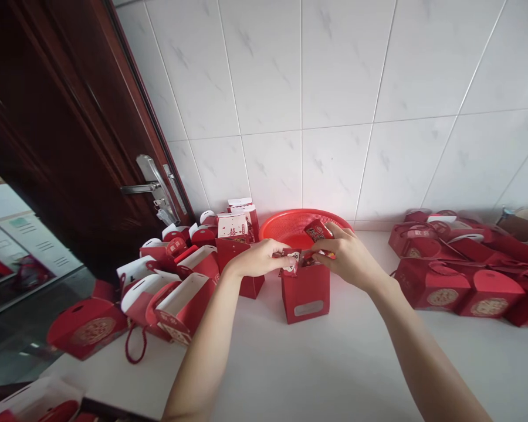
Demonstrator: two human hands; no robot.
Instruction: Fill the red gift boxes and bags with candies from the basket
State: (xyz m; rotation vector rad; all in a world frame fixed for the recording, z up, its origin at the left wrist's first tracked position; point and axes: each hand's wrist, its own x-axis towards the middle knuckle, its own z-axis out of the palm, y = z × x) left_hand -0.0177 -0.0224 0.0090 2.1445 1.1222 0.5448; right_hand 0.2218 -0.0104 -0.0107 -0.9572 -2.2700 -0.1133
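Note:
A red gift box (300, 291) with a clear window low on its front stands upright before me, its top open. My left hand (257, 258) is closed at the box's left upper edge, its fingers on a small red-and-white wrapped packet (291, 265). Over the right side of the opening is my right hand (349, 258), closed with a dark red snack packet (317, 230) at its fingers. More colourful wrappers show between the hands in the box's mouth, partly hidden by my fingers. Right behind the box sits a red plastic basket (270, 224), its contents mostly hidden.
Several open red gift boxes (187, 305) crowd the white table's left side. Closed red boxes with gold emblems (444, 287) stand in rows at the right. A tiled wall (334, 158) borders the back, and a dark wooden door (83, 117) is at left.

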